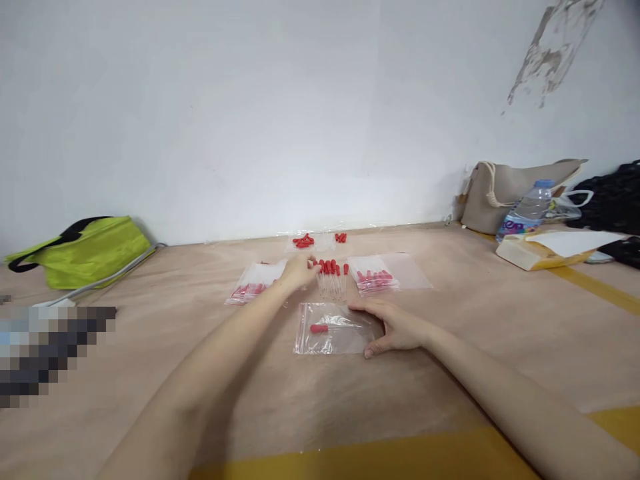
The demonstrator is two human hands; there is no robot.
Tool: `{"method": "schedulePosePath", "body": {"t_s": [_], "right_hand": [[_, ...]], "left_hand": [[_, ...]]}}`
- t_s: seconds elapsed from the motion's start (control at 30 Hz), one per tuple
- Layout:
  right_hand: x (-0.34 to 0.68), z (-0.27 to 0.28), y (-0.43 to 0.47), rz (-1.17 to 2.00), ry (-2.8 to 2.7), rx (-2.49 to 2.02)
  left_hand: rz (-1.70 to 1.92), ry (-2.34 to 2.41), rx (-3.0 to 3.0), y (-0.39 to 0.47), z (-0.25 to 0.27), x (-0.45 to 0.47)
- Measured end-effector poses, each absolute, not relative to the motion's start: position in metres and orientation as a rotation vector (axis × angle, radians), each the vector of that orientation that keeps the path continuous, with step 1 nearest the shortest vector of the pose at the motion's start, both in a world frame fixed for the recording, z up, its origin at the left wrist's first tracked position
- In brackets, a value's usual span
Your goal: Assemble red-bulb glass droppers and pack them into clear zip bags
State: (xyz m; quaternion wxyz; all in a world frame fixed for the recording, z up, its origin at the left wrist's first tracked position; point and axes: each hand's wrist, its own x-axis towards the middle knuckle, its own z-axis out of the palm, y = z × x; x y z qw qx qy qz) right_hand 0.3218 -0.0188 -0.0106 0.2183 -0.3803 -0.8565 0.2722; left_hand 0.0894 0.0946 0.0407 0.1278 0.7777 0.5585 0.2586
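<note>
My left hand (pixel 299 269) reaches to a group of droppers (pixel 331 280) with red rubber bulbs and thin clear stems. Its fingertips are pinched at the bulb on the left edge of this group. Nearer to me lies a clear zip bag (pixel 309 343) with one red-bulbed dropper (pixel 319 329) inside, flat on the table. My right hand (pixel 395 325) rests at the bag's right end, thumb and fingers spread apart around it. Packed bags of droppers lie on either side of the group, a left stack (pixel 249 287) and a right stack (pixel 374 275).
Loose red bulbs (pixel 303 241) lie on a bag by the wall, with a few more bulbs (pixel 341 237) beside them. A lime-green bag (pixel 100 253) stands at left. To the right are a grey handbag (pixel 505 187), a water bottle (pixel 526 210) and a paper packet (pixel 520 253).
</note>
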Motion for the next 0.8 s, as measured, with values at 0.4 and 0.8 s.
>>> {"method": "schedulePosePath", "body": {"t_s": [0.4, 0.8], "right_hand": [[0.321, -0.008, -0.020, 0.730, -2.404, -1.089], [0.322, -0.012, -0.018, 0.733, -2.395, -1.080]], "left_hand": [[0.845, 1.586, 1.887, 0.144, 0.035, 0.106], [1.630, 1.221, 1.415, 0.018, 0.032, 0.005]]}}
